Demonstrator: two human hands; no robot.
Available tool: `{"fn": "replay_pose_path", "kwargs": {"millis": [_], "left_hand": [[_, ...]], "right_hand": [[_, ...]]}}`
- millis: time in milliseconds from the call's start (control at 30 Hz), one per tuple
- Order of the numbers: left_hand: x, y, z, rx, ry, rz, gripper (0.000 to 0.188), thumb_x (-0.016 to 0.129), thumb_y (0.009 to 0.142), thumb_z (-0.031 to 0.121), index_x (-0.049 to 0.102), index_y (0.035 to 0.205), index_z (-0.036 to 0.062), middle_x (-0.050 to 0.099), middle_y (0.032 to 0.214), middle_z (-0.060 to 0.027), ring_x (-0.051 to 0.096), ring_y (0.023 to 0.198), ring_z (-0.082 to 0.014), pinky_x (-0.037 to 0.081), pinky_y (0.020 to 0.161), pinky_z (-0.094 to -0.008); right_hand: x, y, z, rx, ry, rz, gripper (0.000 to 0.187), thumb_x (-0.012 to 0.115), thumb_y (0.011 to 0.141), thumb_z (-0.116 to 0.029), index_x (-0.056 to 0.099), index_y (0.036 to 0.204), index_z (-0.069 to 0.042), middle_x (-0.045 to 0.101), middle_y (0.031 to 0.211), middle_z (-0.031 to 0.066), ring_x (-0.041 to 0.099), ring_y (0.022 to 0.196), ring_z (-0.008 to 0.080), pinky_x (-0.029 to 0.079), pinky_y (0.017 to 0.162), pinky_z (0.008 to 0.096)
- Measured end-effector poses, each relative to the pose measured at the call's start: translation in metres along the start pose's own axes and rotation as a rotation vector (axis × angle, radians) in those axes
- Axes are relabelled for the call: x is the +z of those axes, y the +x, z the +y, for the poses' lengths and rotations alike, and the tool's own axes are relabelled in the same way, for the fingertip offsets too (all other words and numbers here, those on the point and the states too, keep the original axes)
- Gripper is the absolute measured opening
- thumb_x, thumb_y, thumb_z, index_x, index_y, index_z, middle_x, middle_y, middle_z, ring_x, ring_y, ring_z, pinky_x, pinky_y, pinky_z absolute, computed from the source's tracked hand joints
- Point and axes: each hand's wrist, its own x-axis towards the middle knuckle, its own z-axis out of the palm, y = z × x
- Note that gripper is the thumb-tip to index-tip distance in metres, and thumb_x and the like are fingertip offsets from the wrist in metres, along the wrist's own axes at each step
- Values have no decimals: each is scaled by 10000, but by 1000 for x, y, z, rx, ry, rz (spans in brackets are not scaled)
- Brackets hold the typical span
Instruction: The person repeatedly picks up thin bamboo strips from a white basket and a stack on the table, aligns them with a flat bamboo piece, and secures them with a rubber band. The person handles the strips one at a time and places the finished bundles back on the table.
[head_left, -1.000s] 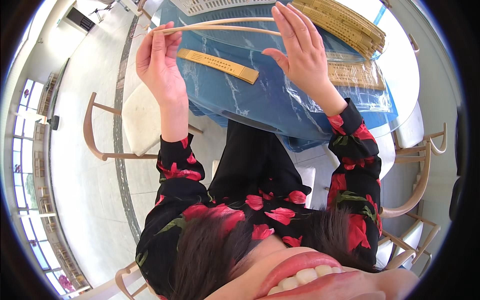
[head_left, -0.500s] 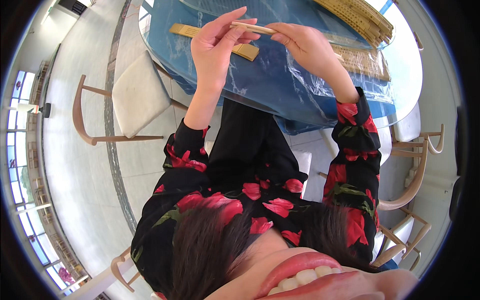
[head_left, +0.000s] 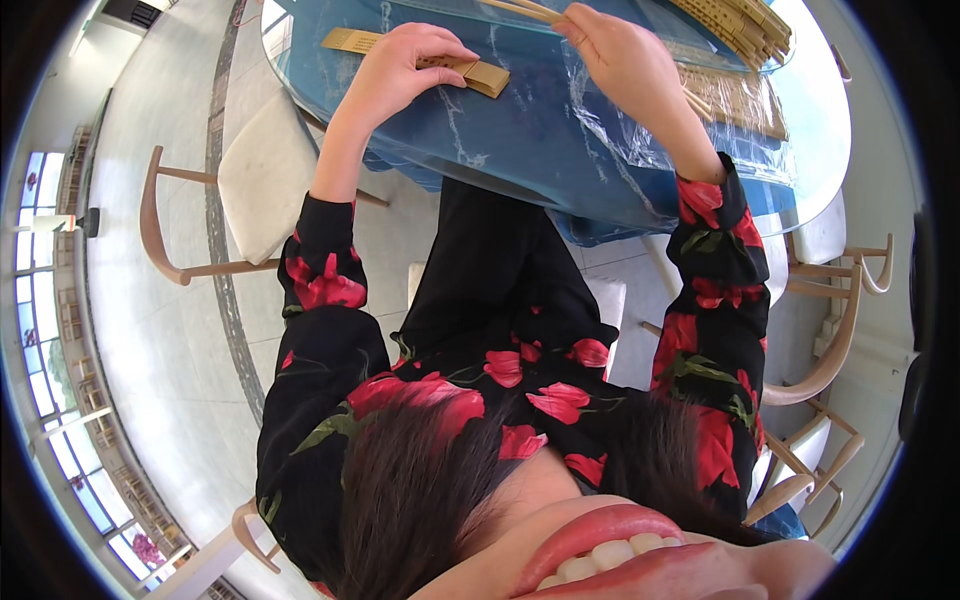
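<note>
Pale chopsticks (head_left: 527, 10) slant near a long yellow paper sleeve (head_left: 488, 79).

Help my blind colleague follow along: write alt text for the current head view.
A person's left hand holds a yellow sleeve over a blue-covered table; the right hand holds pale sticks. More yellow sleeves lie piled at upper right.

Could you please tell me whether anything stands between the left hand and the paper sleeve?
Nothing visible does: the left hand is directly over the paper sleeve, partly covering it; the right hand holds the chopsticks off to the right.
</note>
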Motion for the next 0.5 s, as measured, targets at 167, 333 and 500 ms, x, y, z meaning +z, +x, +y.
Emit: {"fn": "replay_pose_path", "kwargs": {"millis": [167, 333, 500], "left_hand": [[-4, 7, -2, 37, -85, -27, 209, 782, 819, 63, 781, 1028, 59, 711, 1023, -53, 669, 970, -235, 538, 866, -329], [-5, 6, 1, -6, -178, -44, 189, 762, 833, 44, 775, 1022, 49, 713, 1010, -52, 683, 935, -228, 545, 839, -315], [-6, 7, -8, 2, -107, -76, 264, 767, 822, 7, 771, 1084, 38, 695, 1088, -54, 668, 1001, -206, 550, 889, -305]], "right_hand": [[18, -2, 19, -67, -52, 107, 211, 580, 1039, -298, 675, 1010, -111, 711, 824, 143, 681, 792, 380, 534, 661, 468], [22, -2, 22, -98, -46, 125, 215, 582, 1036, -306, 664, 1004, -109, 699, 814, 155, 672, 792, 395, 526, 664, 483], [19, -2, 19, -90, -50, 81, 219, 574, 1037, -303, 645, 995, -100, 694, 818, 165, 663, 807, 407, 518, 673, 498]]}}
